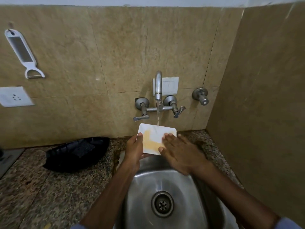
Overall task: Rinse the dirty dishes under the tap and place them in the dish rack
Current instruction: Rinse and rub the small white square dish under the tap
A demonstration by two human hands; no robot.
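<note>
rinsing is only starting: left hand (134,151) is gripping the stained white plate (152,138) under the tap (158,86), right hand (179,151) is rubbing it flat-fingered, no rack showing.

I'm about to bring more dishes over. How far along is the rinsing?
Done: nothing visibly; no dish rack or rinsed dishes are in view. In hand: the left hand holds a white plate under the running tap, while the right hand rubs its yellow stain. Left: clearing that stain, then racking the plate.
</note>
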